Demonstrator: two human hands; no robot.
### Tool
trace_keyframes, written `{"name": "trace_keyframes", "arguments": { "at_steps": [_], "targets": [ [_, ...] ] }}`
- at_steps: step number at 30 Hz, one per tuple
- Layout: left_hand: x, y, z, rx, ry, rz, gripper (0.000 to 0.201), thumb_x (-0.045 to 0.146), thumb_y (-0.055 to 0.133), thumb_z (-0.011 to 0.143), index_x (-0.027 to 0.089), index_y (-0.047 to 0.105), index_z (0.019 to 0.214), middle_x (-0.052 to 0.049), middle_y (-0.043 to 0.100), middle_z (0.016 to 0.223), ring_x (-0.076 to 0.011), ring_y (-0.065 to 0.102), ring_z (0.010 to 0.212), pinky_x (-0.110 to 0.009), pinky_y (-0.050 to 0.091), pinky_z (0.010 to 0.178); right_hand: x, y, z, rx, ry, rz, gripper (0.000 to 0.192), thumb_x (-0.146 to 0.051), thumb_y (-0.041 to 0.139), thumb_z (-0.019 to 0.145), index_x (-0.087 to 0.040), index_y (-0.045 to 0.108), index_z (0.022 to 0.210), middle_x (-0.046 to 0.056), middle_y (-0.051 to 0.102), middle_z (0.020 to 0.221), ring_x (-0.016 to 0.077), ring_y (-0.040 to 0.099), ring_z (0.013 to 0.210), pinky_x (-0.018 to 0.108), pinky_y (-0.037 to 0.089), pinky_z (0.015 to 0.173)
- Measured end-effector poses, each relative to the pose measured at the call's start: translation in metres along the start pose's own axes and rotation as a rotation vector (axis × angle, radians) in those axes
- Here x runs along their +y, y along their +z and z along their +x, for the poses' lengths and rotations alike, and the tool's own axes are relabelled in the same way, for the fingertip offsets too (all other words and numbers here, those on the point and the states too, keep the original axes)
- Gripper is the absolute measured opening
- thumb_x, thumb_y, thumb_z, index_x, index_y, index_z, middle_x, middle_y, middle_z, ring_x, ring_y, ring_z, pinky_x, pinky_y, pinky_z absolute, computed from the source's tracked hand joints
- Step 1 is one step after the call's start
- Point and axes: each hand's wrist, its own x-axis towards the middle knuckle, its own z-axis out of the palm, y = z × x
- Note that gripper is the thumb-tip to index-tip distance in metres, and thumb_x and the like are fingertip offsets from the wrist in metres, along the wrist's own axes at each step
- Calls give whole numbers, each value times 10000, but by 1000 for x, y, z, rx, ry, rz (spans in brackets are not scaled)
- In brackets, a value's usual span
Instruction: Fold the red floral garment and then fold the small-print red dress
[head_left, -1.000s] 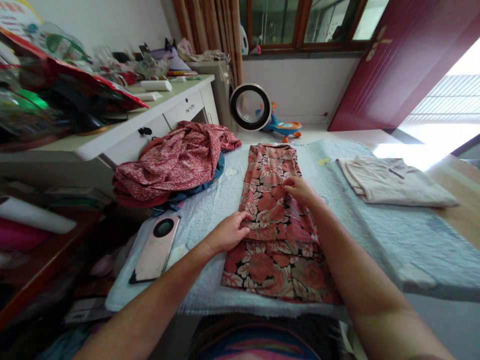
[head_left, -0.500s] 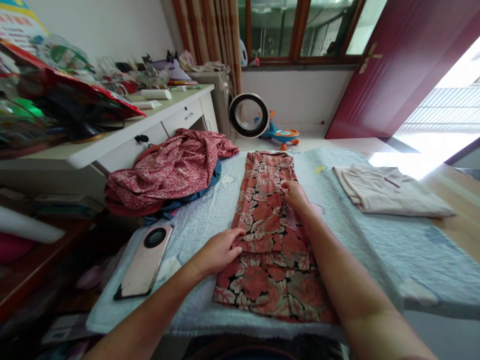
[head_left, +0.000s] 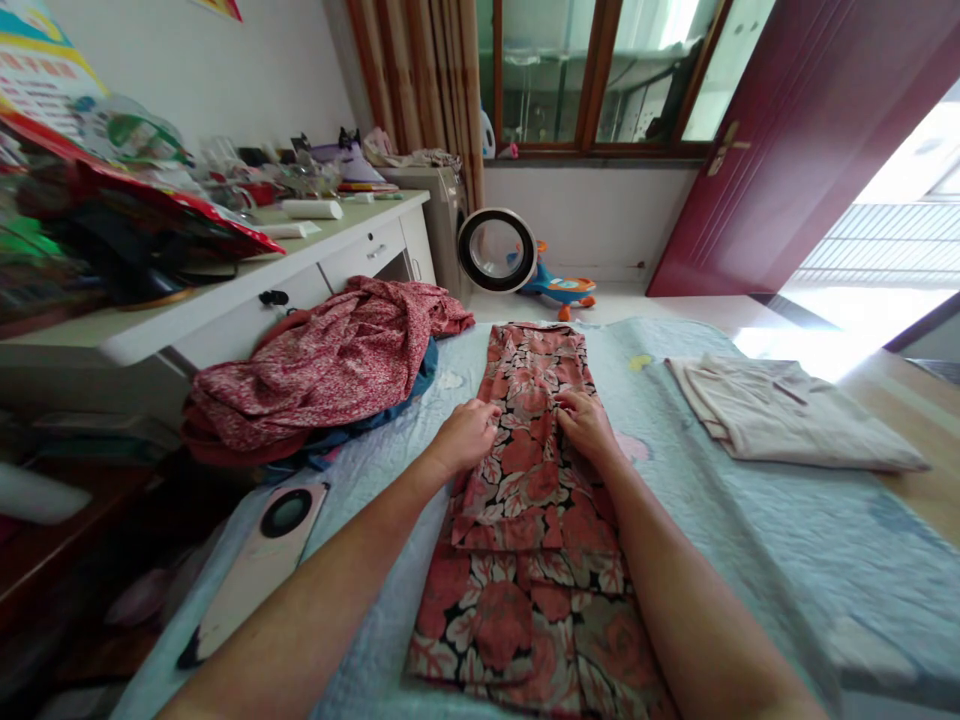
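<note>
A long folded floral cloth garment (head_left: 517, 455), coral with black and beige, lies in front of me, with stacked layers at its near end. At its left edge, about halfway up, my left hand (head_left: 469, 435) has its fingers curled onto the fabric. My right hand (head_left: 589, 428) pinches the fabric on the opposite side at about the same height. The garment rests on a pale blue quilted cover (head_left: 697, 520).
To the left lies a heap of red patterned cloth (head_left: 322, 370) over blue cloth. A phone (head_left: 247, 570) lies near my left forearm. A folded beige garment (head_left: 795, 410) is at the right. Beyond stand a cluttered white desk (head_left: 375, 225) and an open washing machine door (head_left: 497, 250).
My left hand has moved up along the garment's left edge, away from me. My right hand stays near the right side. The view has tilted slightly upward.
</note>
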Motion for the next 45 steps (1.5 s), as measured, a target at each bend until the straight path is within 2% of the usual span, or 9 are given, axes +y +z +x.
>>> {"name": "trace_keyframes", "arguments": {
  "at_steps": [3, 10, 14, 18, 22, 26, 31, 36, 45],
  "targets": [
    [-7, 17, 41, 38, -17, 29, 316, 92, 478, 821, 181, 687, 1040, -97, 635, 1132, -234, 563, 1132, -345, 393, 1073, -5, 2, -1, 45, -11, 7, 298, -232, 486, 869, -208, 724, 1048, 67, 690, 983, 204, 588, 945, 334, 408, 919],
    [-18, 47, 108, 109, 145, 81, 377, 137, 415, 911, 154, 593, 1243, -117, 565, 1348, -222, 456, 1319, -351, 298, 1161, -10, 3, -2, 91, -24, 1, 295, -155, 455, 852, -214, 713, 983, 56, 694, 954, 210, 580, 941, 329, 410, 909],
    [-27, 50, 134, 111, 144, 96, 379, 188, 393, 948, 110, 564, 1276, -156, 525, 1404, -239, 436, 1341, -361, 269, 1168, -14, 3, -3, 99, -20, -21, 294, -115, 483, 773, -202, 690, 962, 51, 667, 942, 211, 551, 935, 329, 403, 902],
    [-37, 46, 154, 103, 144, 104, 379, 239, 414, 960, 124, 554, 1293, -153, 471, 1471, -253, 391, 1376, -387, 233, 1177, -16, 3, -3, 91, 17, -86, 273, -165, 529, 770, -199, 687, 990, 56, 635, 953, 221, 521, 927, 345, 399, 898],
    [-49, 52, 164, 41, 78, 129, 451, 379, 421, 980, 161, 501, 1367, -134, 373, 1556, -284, 305, 1436, -443, 199, 1181, -18, 4, -3, 64, 21, -136, 264, -190, 517, 815, -214, 713, 991, 62, 628, 956, 232, 509, 957, 356, 397, 903],
    [-56, 60, 165, -3, 13, 169, 541, 514, 348, 988, 209, 457, 1421, -117, 345, 1578, -327, 267, 1458, -538, 184, 1165, -16, 5, -3, 78, 18, -127, 302, -131, 474, 815, -208, 719, 973, 63, 640, 943, 227, 512, 956, 348, 400, 901],
    [-60, 62, 167, -28, -22, 292, 562, 555, 190, 1004, 301, 403, 1458, -31, 324, 1597, -252, 265, 1468, -494, 221, 1172, -8, 6, -4, 185, 44, -145, 266, -105, 485, 773, -202, 703, 889, 60, 646, 920, 221, 513, 918, 338, 386, 892],
    [-62, 65, 169, -14, -19, 328, 549, 546, 170, 1004, 333, 411, 1450, -3, 343, 1589, -232, 276, 1465, -472, 236, 1176, -5, 4, -8, 246, 72, -144, 213, -103, 497, 741, -188, 670, 831, 64, 650, 886, 222, 521, 901, 333, 379, 877],
    [-59, 64, 165, -5, -14, 342, 564, 544, 213, 1002, 277, 413, 1457, -36, 333, 1593, -249, 278, 1464, -492, 237, 1174, -10, 2, -10, 124, 75, -185, 295, -140, 480, 832, -208, 715, 998, 63, 653, 984, 225, 509, 950, 341, 356, 887]
  ]
}}
